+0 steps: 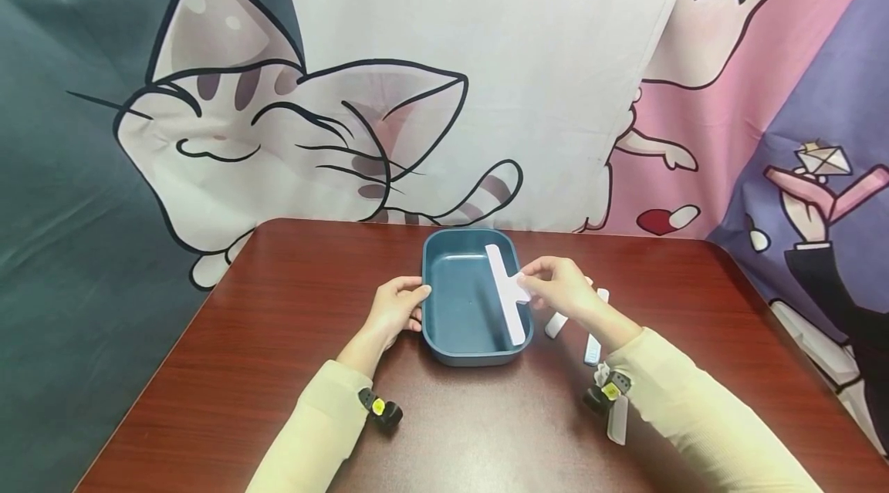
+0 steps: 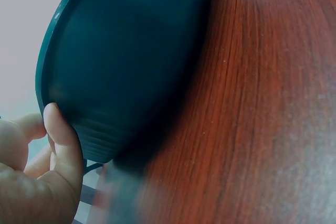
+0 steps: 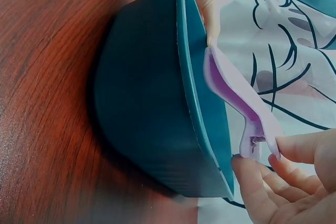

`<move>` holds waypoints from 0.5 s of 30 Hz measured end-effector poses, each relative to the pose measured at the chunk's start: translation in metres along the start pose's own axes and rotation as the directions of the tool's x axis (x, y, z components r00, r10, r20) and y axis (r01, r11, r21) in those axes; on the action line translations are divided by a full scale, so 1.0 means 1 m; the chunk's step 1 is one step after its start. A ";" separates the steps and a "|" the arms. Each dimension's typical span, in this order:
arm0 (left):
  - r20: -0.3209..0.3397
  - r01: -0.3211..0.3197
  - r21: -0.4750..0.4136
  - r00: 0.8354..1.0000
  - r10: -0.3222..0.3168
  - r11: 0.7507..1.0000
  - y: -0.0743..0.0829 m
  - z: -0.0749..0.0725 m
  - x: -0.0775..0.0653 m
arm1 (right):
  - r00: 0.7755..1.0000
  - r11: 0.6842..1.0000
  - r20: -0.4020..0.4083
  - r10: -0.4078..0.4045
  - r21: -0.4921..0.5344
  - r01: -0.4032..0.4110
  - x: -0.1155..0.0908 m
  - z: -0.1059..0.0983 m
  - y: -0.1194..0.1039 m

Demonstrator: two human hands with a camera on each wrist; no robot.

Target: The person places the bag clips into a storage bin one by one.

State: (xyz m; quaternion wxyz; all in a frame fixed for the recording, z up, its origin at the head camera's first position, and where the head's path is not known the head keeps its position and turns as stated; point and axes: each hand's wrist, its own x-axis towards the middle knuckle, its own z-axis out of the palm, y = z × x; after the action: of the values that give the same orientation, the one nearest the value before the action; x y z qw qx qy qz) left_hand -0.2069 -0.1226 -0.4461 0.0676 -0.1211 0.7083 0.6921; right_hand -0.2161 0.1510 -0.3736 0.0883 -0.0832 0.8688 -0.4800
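Head view: pale clip (image 1: 505,296) held over the blue tub (image 1: 478,359), along its right side.
Right hand (image 1: 561,288): pinches the clip's short handle, apparently to keep the bar unobstructed.
Left hand (image 1: 396,309): grips the tub's left rim; I judge, for steadying.
Clip bar: left of the pinching fingertips, above the opening.

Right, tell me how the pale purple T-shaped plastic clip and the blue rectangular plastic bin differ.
The purple clip is slim; the blue bin is larger and deep. The clip is held above the bin's opening in the right hand; the bin rests on the table. Both are gripped, the bin by the left hand.
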 end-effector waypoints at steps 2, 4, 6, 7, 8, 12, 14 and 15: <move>0.001 0.002 0.002 1.000 -0.002 1.000 0.000 0.000 0.000 | 1.000 1.000 0.002 0.000 0.003 0.000 0.000 0.001 -0.001; 0.002 0.005 0.004 1.000 -0.005 1.000 0.001 0.000 -0.001 | 1.000 1.000 0.006 -0.006 0.004 0.006 0.000 0.002 -0.002; 0.004 0.007 0.002 1.000 -0.007 1.000 0.001 0.000 -0.001 | 1.000 1.000 0.008 -0.007 0.004 0.007 0.000 0.002 -0.002; 0.004 0.006 0.001 1.000 -0.006 1.000 0.001 0.000 -0.001 | 1.000 1.000 0.006 -0.005 0.003 0.005 0.001 0.003 -0.003; 0.005 0.004 0.000 1.000 -0.004 1.000 0.001 0.000 -0.001 | 1.000 1.000 0.006 -0.005 0.006 0.005 0.001 0.003 -0.003; 0.005 0.002 -0.002 1.000 -0.002 1.000 0.002 0.000 -0.001 | 1.000 1.000 0.008 -0.006 0.016 0.005 0.001 0.006 -0.005; 0.005 0.004 0.000 1.000 -0.004 1.000 0.002 0.000 -0.001 | 1.000 1.000 0.011 -0.010 0.022 0.009 0.002 0.008 -0.006; 0.005 0.003 0.000 1.000 -0.003 1.000 0.001 0.000 -0.001 | 1.000 1.000 0.013 -0.013 0.024 0.012 0.002 0.009 -0.006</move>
State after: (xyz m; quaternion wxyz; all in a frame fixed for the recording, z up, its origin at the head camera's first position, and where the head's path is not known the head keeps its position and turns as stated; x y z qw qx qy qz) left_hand -0.2064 -0.1224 -0.4445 0.0706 -0.1205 0.7081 0.6922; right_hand -0.2152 0.1403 -0.3732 0.0919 -0.0907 0.8619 -0.4904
